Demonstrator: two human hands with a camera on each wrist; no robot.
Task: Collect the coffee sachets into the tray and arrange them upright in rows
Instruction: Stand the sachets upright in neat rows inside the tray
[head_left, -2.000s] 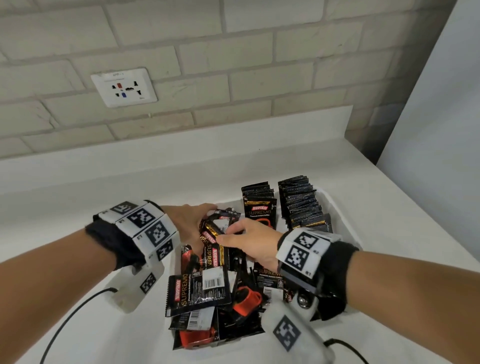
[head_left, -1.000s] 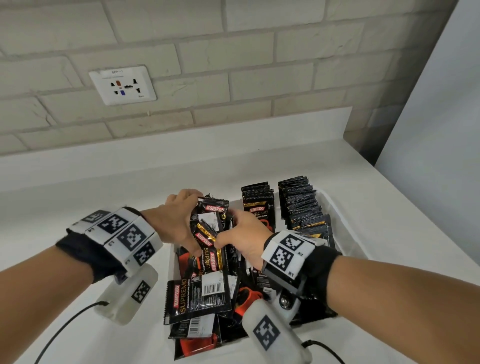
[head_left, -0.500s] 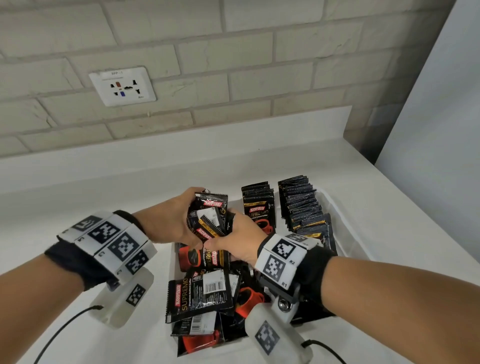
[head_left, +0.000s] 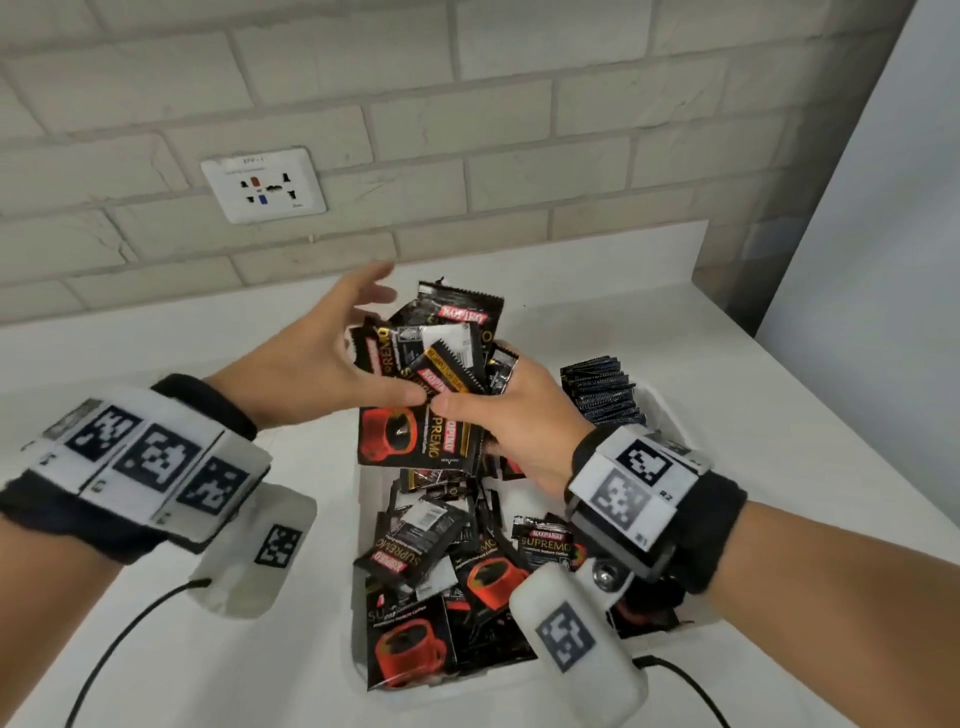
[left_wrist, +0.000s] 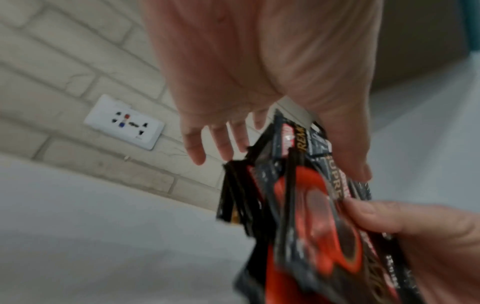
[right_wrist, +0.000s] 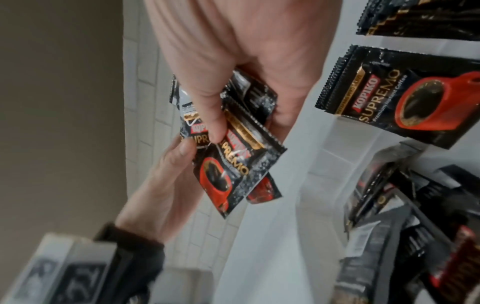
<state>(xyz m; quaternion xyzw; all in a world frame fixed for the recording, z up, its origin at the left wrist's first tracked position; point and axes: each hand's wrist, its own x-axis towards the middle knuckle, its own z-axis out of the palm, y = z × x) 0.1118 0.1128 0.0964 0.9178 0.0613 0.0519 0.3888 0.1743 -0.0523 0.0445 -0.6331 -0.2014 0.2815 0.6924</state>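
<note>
Clutching a fanned, uneven bunch of coffee sachets (head_left: 441, 358) above the tray (head_left: 670, 415), the right hand (head_left: 519, 421) pinches the packets between thumb and curled fingers, apparently so they can be squared into one stack before going in upright. The left hand (head_left: 311, 358) meets the bunch from the other side: its thumb tip touches the packets close to the right thumb, while its fingers are spread and straight, wrapped round nothing, most likely a flat stop to tap loose edges against. The right wrist view shows the right thumb (right_wrist: 207, 115) pressed across a packet face, the sachets splayed at differing angles. Below the hands, the near part of the tray holds a loose heap of sachets (head_left: 415, 561) lying flat and overlapping, some face up, some showing barcodes. At the far right, a standing row (head_left: 597, 395) is packed on edge against the tray wall, suggesting where the held bunch belongs. The tray rests on a white counter (head_left: 182, 675) under a brick wall with a wall socket (head_left: 263, 184).
</note>
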